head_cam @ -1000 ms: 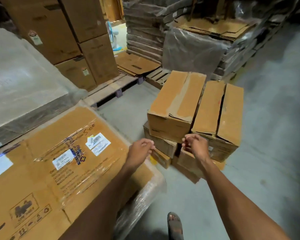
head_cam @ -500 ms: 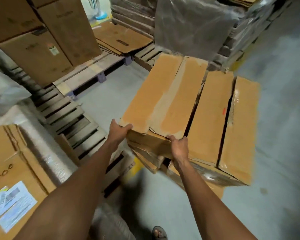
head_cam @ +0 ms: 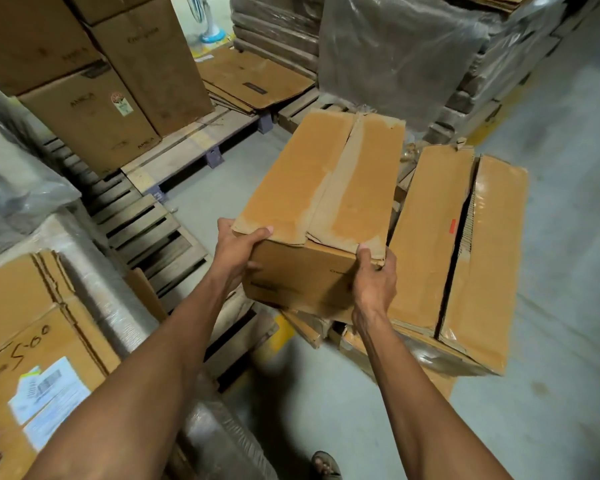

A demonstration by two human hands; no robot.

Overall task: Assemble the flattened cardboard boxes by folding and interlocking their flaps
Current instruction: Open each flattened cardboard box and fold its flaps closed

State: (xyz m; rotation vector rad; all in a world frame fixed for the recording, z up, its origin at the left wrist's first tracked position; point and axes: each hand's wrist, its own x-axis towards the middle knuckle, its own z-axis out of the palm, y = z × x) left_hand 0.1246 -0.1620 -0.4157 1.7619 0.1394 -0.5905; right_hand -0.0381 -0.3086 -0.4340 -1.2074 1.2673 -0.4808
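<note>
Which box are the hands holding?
The left box, with a pale strip down its top: the left hand and right hand grip its near corners. The right box lies untouched.

Between the left hand [head_cam: 238, 252] and the right hand [head_cam: 374, 278] sits a box [head_cam: 326, 188], one hand at each near corner. A second box [head_cam: 458, 251] lies just right of the right hand (atop crushed cardboard [head_cam: 309, 329]); a pallet [head_cam: 146, 230] lies left of the left hand.

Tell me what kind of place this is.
Most likely a warehouse or packing store: wooden pallets on a concrete floor, tall stacked cartons, and plastic-wrapped stacks of flat cardboard. The left hand and right hand grip a cardboard box.
</note>
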